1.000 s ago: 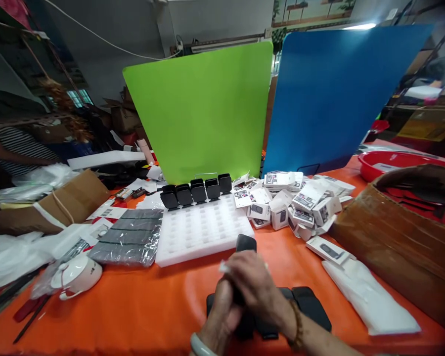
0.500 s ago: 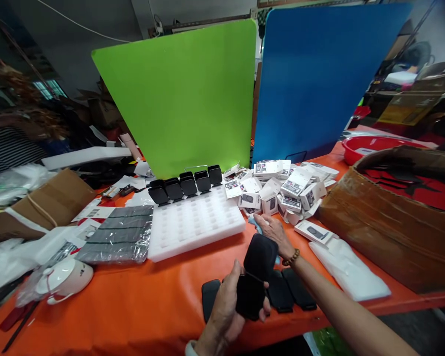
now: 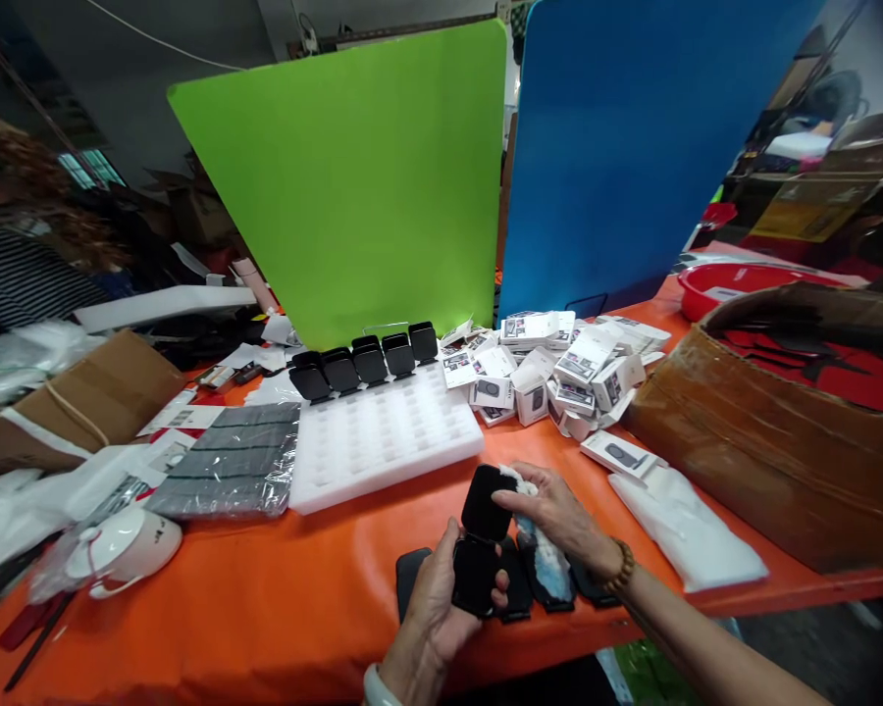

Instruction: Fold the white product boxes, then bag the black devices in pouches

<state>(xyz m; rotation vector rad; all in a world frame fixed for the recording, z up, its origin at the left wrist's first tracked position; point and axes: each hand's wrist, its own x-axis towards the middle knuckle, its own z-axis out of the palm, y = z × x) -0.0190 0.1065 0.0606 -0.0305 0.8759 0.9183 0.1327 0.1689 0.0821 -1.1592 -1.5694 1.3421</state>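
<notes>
My left hand (image 3: 436, 600) is closed around the lower panel of a black folding device (image 3: 475, 577), made of two hinged square panels. The upper panel stands raised, tilted away. My right hand (image 3: 570, 520) pinches a white and light-blue cloth (image 3: 551, 571), its thumb on the front of that upper panel and the cloth at the panel's right edge. Some of the cloth hangs down over similar black devices (image 3: 516, 588) lying on the orange table (image 3: 280, 608). Another black device (image 3: 410, 571) lies left of my left hand, partly hidden by it.
Several black devices (image 3: 369, 361) stand along the back of a white foam tray (image 3: 383, 466). Small white boxes (image 3: 534, 327) are heaped to its right, near a brown carton (image 3: 751, 471). A white mug (image 3: 136, 544) sits left. Green (image 3: 353, 186) and blue (image 3: 633, 157) boards rise behind.
My right hand has come back toward me with the cloth, from beyond the device to its right edge. The device, in my left hand, has shifted slightly left. The view has tilted a little.
</notes>
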